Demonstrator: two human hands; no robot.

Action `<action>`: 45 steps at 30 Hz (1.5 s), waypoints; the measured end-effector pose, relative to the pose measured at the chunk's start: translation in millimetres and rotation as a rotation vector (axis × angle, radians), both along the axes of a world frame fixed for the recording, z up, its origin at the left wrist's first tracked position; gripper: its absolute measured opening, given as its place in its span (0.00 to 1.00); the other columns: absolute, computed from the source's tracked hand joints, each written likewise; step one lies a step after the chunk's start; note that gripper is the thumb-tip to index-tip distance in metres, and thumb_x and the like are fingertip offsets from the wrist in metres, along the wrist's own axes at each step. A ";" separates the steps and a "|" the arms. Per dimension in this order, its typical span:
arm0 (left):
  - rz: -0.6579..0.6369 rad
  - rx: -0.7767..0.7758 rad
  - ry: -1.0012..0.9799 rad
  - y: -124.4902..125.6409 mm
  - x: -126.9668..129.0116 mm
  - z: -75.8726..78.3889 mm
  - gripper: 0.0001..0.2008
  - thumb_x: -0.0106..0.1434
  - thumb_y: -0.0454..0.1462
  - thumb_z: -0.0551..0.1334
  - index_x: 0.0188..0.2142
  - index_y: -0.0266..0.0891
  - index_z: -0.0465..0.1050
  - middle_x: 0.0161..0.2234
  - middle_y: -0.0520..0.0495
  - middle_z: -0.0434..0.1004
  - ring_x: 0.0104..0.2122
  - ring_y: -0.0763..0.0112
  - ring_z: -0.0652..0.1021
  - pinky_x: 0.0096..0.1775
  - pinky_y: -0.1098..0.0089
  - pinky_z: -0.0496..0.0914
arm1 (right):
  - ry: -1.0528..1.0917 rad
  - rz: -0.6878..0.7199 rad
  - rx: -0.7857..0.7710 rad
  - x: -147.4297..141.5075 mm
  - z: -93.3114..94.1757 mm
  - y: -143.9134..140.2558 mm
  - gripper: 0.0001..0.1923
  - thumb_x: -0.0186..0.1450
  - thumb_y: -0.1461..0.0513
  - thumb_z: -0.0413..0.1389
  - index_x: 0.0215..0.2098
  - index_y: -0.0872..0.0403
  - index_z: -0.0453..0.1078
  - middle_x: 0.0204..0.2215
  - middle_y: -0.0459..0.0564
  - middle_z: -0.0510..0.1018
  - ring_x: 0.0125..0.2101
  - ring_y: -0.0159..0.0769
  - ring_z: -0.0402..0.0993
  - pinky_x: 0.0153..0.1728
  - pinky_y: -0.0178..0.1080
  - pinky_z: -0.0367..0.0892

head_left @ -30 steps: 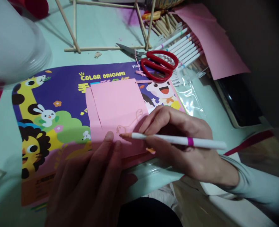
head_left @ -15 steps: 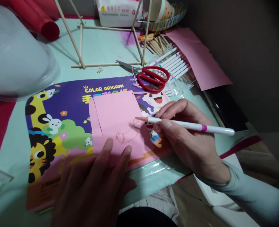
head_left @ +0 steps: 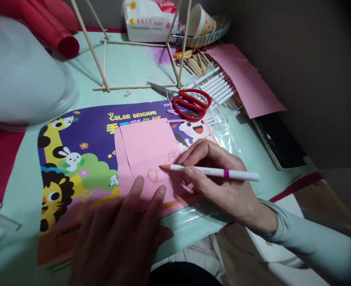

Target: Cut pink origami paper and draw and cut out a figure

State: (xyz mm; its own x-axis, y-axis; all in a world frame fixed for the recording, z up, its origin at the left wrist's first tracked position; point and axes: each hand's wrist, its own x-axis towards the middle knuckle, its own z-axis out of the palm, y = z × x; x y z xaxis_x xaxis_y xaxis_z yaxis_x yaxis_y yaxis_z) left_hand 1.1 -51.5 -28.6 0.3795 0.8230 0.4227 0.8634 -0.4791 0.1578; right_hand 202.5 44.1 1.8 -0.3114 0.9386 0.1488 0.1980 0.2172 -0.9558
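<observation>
My right hand point(head_left: 220, 178) grips a white marker point(head_left: 214, 171) with a purple band, its brownish-orange brush tip at the paper. Under that tip lies a pink sheet of paper point(head_left: 145, 143) bearing a thin orange outline of a bird point(head_left: 156, 174) with a looped tail. My left hand point(head_left: 118, 234) lies flat with fingers spread, its fingertips on the lower part of the pink paper. Beneath the paper is a colourful "Color Origami" pack point(head_left: 86, 143) printed with a giraffe, a rabbit and a lion. Red-handled scissors point(head_left: 191, 104) rest at the pack's upper edge.
A frame of thin wooden sticks point(head_left: 138, 87) stands behind. White markers point(head_left: 220, 87), more pink paper point(head_left: 247, 79) and a black phone-like slab point(head_left: 279, 143) lie at right. Translucent plastic containers point(head_left: 26, 75) stand at left; a paper cup point(head_left: 202, 22) sits at the back.
My right hand has moved the marker left and down, from the bird's tail toward its back. More lines show at the tail. My left hand stays on the paper.
</observation>
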 end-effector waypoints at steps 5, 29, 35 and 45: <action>-0.035 0.032 -0.004 3.0 -2.0 3.0 0.20 0.66 0.40 0.64 0.56 0.36 0.72 0.56 0.36 0.75 0.42 0.52 0.76 0.42 0.54 0.68 | 0.007 -0.018 -0.027 1.5 1.6 1.5 0.06 0.64 0.65 0.59 0.29 0.54 0.70 0.32 0.51 0.79 0.31 0.34 0.76 0.28 0.36 0.70; -0.025 -0.055 0.024 -1.1 -1.4 1.8 0.24 0.66 0.39 0.64 0.60 0.38 0.68 0.61 0.37 0.69 0.43 0.53 0.73 0.43 0.52 0.69 | -0.002 0.047 0.010 3.3 -1.8 1.2 0.06 0.65 0.64 0.59 0.30 0.53 0.70 0.28 0.48 0.76 0.33 0.37 0.77 0.32 0.40 0.71; -0.015 -0.009 0.034 -1.4 -1.5 1.8 0.24 0.66 0.39 0.64 0.60 0.38 0.69 0.59 0.38 0.72 0.42 0.52 0.74 0.42 0.52 0.69 | -0.030 0.054 0.024 2.6 -1.3 0.9 0.05 0.65 0.64 0.59 0.30 0.53 0.70 0.30 0.49 0.78 0.33 0.36 0.76 0.34 0.41 0.72; -0.015 -0.039 0.030 -1.2 -1.6 2.3 0.24 0.66 0.40 0.64 0.60 0.38 0.68 0.60 0.37 0.71 0.44 0.51 0.75 0.44 0.51 0.68 | 0.022 0.014 -0.027 0.0 -0.3 -0.7 0.06 0.66 0.63 0.59 0.31 0.51 0.70 0.27 0.48 0.78 0.32 0.36 0.77 0.26 0.37 0.70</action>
State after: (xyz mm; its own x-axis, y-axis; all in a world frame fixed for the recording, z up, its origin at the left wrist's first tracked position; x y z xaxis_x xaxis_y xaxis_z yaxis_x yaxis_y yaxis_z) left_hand -0.5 -52.7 -26.4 0.4042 0.8325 0.3789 0.8606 -0.4865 0.1509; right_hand 202.5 43.4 1.5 -0.3219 0.9378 0.1302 0.1742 0.1938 -0.9654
